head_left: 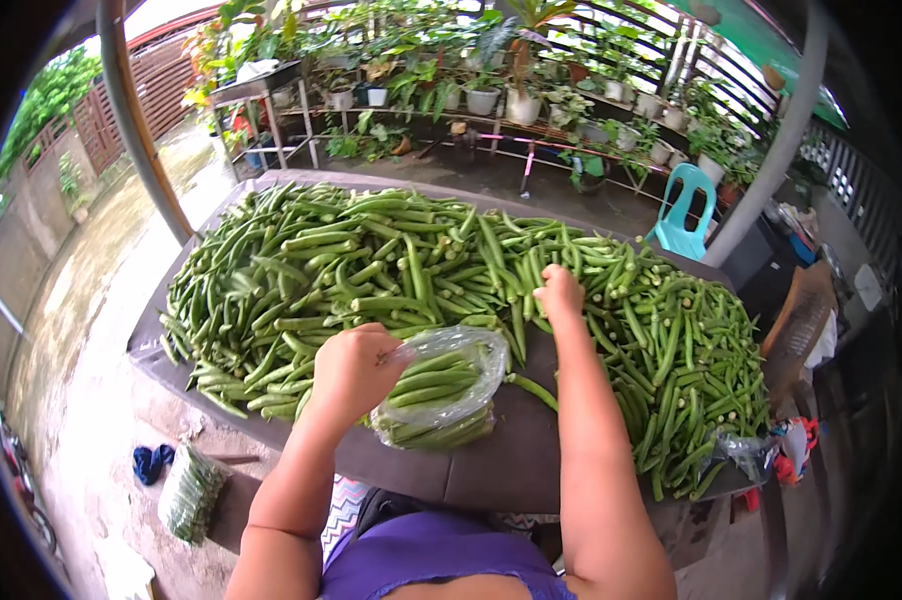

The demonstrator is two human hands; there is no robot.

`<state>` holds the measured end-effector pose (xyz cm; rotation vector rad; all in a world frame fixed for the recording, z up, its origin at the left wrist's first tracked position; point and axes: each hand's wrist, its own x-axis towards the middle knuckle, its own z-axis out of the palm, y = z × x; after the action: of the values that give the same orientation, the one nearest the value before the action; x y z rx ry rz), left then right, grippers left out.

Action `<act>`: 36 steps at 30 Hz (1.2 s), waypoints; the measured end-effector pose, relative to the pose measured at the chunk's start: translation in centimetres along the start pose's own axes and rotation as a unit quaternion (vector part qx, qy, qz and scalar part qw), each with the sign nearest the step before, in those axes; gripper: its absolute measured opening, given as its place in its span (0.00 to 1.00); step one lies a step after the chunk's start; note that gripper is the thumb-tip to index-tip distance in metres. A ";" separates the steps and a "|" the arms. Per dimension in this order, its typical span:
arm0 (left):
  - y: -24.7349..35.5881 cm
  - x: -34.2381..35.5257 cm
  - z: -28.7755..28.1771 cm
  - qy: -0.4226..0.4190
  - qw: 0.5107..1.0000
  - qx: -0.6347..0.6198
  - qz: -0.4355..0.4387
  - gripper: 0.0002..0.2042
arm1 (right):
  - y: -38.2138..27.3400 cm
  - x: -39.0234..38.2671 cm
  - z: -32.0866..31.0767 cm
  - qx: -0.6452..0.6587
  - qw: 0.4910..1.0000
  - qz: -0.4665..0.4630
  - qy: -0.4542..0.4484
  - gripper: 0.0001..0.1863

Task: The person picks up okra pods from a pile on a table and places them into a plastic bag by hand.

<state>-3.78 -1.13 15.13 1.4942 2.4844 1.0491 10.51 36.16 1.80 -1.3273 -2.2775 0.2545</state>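
My left hand (356, 365) is closed on the rim of a clear plastic bag (486, 385) partly filled with green okra pods, which rests at the near middle of the brown table (451, 480). Farther forward and right, my right hand (559, 292) has its fingers curled down at the okra pile; what they hold, if anything, is hidden. The long pile of loose okra (301, 270) spreads across the table on both sides of the bag, with a single pod (531, 390) lying just right of the bag.
A filled bag (191, 495) sits low at the left, beside a dark blue cloth (153, 463). Metal posts (771, 150) flank the table. Beyond it are potted plants (521, 105) on racks and a turquoise plastic chair (686, 205). Crumpled plastic (741, 460) lies at the right corner.
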 end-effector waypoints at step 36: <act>-2.6 4.5 2.5 -0.279 0.954 -0.101 -0.053 0.14 | -12.6 -14.0 -7.0 0.463 0.867 -0.132 -0.131 0.12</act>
<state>-7.18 2.98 12.95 1.3447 1.9749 0.7074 10.06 17.13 8.38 -0.4840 -2.0190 1.2963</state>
